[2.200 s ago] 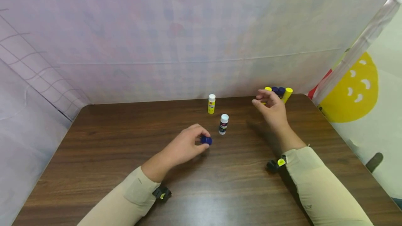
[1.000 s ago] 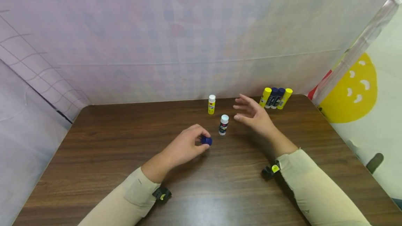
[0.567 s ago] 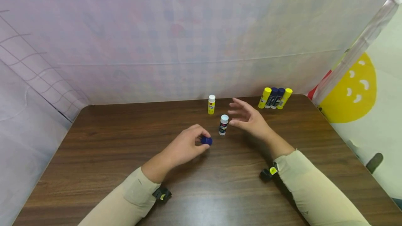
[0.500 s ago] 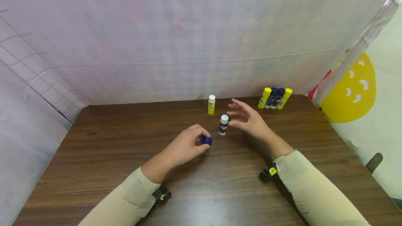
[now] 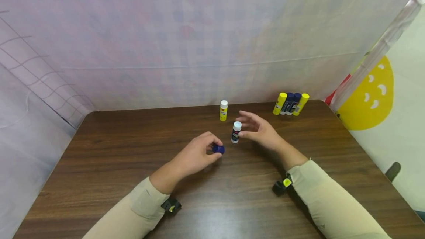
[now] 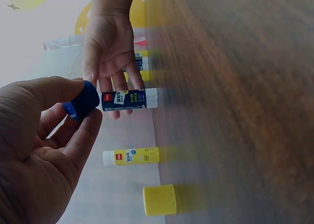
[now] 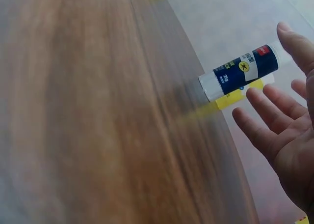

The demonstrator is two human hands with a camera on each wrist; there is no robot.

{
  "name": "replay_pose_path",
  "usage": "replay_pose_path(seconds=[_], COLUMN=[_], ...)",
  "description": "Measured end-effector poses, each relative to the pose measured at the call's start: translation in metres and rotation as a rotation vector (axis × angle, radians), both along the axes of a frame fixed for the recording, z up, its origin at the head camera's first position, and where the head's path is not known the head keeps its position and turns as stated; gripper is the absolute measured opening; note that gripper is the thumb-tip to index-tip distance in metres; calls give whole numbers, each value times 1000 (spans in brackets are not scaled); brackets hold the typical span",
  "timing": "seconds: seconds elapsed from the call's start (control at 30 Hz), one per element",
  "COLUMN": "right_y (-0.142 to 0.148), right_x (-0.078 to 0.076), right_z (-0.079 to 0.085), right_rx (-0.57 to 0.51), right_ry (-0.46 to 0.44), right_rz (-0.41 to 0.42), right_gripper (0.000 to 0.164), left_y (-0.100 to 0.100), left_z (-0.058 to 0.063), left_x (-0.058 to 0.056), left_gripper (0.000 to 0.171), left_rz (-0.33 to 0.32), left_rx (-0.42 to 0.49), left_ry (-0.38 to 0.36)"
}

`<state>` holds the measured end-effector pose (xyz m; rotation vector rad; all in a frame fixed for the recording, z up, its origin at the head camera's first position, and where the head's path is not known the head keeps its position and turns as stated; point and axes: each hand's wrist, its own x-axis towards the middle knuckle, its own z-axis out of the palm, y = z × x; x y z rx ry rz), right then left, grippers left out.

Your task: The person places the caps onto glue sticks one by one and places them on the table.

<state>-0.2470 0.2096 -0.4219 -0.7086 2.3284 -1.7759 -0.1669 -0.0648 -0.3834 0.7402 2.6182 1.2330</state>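
My left hand [image 5: 194,155] pinches a blue glue stick cap [image 5: 219,149] between thumb and fingers, as the left wrist view shows closely [image 6: 82,100]. Just beyond it, a navy glue stick [image 5: 235,136] stands upright and uncapped, its white top showing. My right hand [image 5: 263,132] is spread beside this stick. In the head view its thumb overlaps the stick's right edge; in the right wrist view the fingers stay loosely extended past the navy barrel [image 7: 248,70]. Behind stands a yellow glue stick [image 5: 223,114], also uncapped. A yellow cap [image 6: 160,200] shows in the left wrist view.
At the back right of the wooden table [image 5: 132,139], yellow glue sticks [image 5: 280,104] and navy glue sticks [image 5: 293,104] stand in a row with caps on. A pale printed cloth [image 5: 166,47] hangs along the table's back edge.
My right hand has come left and nearer from the row of glue sticks to the uncapped navy one. The left hand has stayed in place with the blue cap.
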Motion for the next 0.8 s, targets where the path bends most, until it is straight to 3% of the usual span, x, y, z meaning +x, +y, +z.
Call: replay_pose_path(seconds=[0.2,0.8], right_y=[-3,-6], right_x=[2,0], right_z=[0,-9], right_rx=[61,76], right_ry=[-76,-119], right_rz=[-20,-52], right_gripper=[67,46], left_y=[0,1], left_z=[-1,0], left_x=[0,0], left_gripper=[21,21], left_rz=[-3,-3], left_rx=[0,-2], left_ry=[7,-8])
